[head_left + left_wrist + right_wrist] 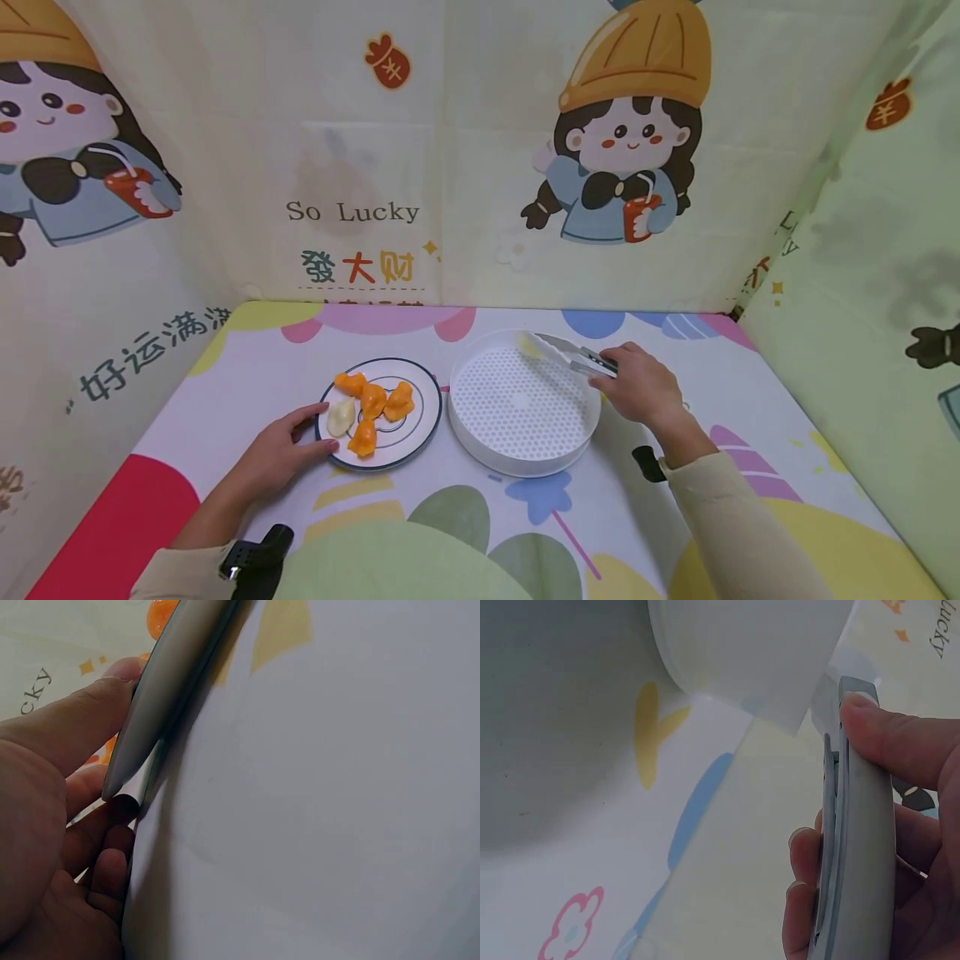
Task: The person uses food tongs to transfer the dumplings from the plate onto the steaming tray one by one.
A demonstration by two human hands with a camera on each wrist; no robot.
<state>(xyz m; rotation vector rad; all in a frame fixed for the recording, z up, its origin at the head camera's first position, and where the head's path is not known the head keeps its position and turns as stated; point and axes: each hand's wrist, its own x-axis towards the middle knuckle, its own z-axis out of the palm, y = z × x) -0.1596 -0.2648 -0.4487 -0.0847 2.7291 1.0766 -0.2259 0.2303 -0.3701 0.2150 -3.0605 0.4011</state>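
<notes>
A white plate (417,442) with a dark blue rim carries several orange dumpling-like pieces (372,401) and one pale, whitish piece (341,418). My left hand (281,450) holds the plate's left edge, the thumb on the rim in the left wrist view. Right of the plate stands a round white steamer basket (517,457) with a perforated bottom. My right hand (641,387) grips a pair of metal tongs (862,825) above the basket's right side. Their tips reach toward a pale yellow piece (529,343) by the basket's far wall; whether they pinch it is unclear.
A patterned cloth (450,567) with coloured shapes covers the table. Printed curtains (480,150) enclose the back and both sides, meeting the table's far edge. Dark straps (262,554) sit round the wrists.
</notes>
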